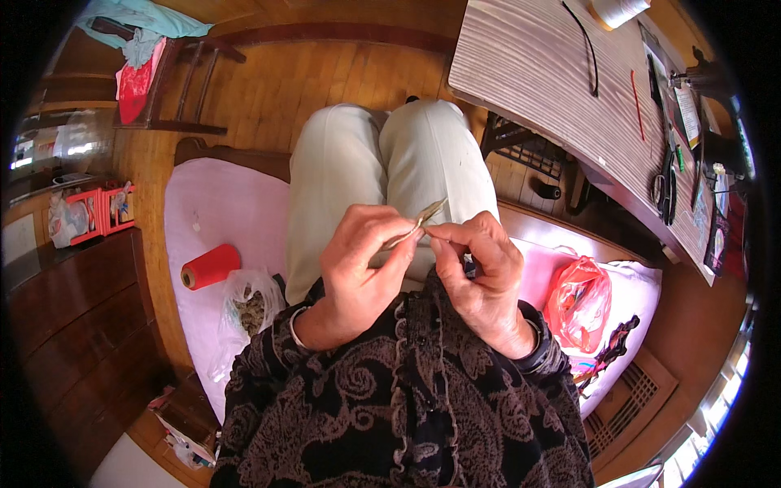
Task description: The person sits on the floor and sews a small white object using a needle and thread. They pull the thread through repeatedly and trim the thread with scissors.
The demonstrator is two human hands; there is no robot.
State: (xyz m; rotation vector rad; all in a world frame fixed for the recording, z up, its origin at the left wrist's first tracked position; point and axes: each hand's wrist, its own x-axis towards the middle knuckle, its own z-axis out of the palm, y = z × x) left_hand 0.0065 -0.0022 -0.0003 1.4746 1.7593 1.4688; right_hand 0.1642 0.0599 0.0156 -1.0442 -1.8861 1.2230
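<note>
Above my lap, my left hand (366, 268) pinches a small, thin, olive-coloured folded piece (432, 210) between thumb and forefinger; its material is unclear. My right hand (479, 274) meets it from the other side, thumb and forefinger at the lower edge of the piece. Whether a thread or needle is between those fingertips is too small to tell. On the pink sheet to the left lie a red cone of thread (212, 266) and a clear plastic bag (253, 305) with greenish-brown pieces inside.
A wood-grain table (537, 73) stands at the upper right, bearing scissors (665, 189), a red strip (637, 105), a black cord (589, 49) and a white thread cone (619, 11). A red plastic bag (579, 302) lies on the sheet at right. A wooden chair (165, 125) stands upper left.
</note>
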